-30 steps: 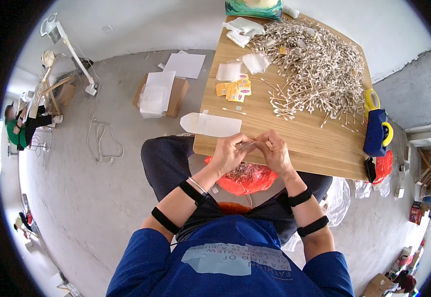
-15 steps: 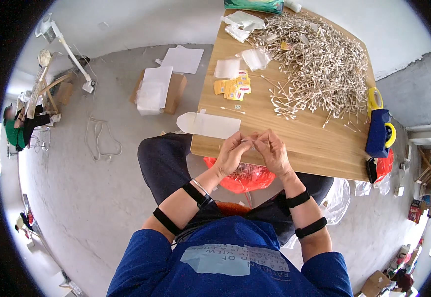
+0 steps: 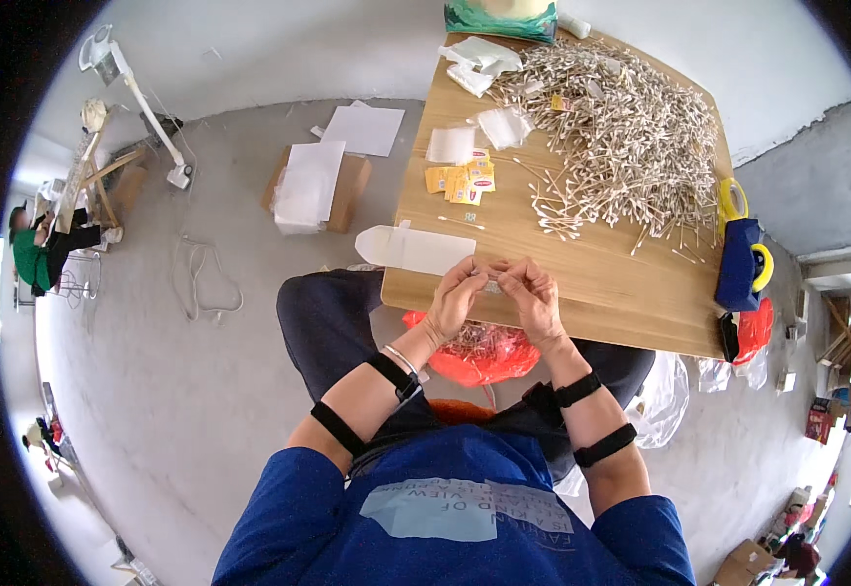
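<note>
My left hand and my right hand meet over the table's near edge, fingertips pinched close together. Between them shows a small pale piece, too small for its kind to be made out. Just beyond my left hand lies a flat white card with a pointed left end. A single cotton swab rests behind the card, near a tiny pale printed piece. Farther back are several yellow printed cards and two stacks of clear plastic bags. A large heap of cotton swabs covers the far right.
The wooden table carries a blue tape dispenser with yellow rolls at its right edge. A red plastic bag hangs below the near edge. Cardboard with white sheets lies on the floor at left. A person in green sits far left.
My fingertips have shifted slightly, and more of the small pale piece shows between them. The whole view has moved a little. The things on the table keep their places.
</note>
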Demonstrator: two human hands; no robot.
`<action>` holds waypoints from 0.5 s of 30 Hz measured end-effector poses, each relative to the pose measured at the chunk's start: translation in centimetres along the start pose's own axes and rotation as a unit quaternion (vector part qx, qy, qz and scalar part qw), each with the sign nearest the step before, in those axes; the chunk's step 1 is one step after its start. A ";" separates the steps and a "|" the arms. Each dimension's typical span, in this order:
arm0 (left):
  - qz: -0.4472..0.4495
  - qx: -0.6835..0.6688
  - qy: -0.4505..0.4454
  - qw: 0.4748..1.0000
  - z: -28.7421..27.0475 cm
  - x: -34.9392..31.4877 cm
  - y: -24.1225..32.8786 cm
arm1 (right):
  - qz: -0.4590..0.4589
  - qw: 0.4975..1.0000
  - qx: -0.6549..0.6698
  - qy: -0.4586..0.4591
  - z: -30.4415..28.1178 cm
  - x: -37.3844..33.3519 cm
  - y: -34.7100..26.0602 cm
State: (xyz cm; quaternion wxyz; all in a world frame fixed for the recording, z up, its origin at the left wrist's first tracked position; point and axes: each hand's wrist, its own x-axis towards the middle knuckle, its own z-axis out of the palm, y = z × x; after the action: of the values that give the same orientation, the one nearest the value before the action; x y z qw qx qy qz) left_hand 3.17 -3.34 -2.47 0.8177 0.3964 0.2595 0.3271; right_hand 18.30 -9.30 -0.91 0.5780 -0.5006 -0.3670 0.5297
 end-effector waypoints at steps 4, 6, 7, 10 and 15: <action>0.067 0.102 -0.012 0.992 -0.3 0.1 -0.5 | -0.015 1.000 -0.009 0.024 0.1 -0.1 0.3; 0.098 0.181 0.003 0.979 -0.1 -0.2 -0.4 | -0.020 0.997 -0.062 0.040 -0.6 -0.2 1.2; 0.109 0.211 0.015 0.971 0.4 -0.5 0.4 | -0.043 0.991 -0.116 0.048 -0.7 -0.2 1.1; 0.174 0.375 0.029 0.910 0.0 -0.9 1.6 | -0.124 0.959 -0.246 0.061 -0.6 -0.3 0.7; 0.361 0.525 0.053 0.769 -0.1 -0.7 2.2 | -0.301 0.884 -0.356 0.022 -0.4 -0.6 -1.9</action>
State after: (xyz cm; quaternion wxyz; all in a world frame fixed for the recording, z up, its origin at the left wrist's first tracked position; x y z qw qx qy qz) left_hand 1.94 -2.81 -0.60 0.2893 0.8101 0.2719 0.4315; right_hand 19.00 -9.81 0.88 0.5009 -0.5493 -0.6512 0.1530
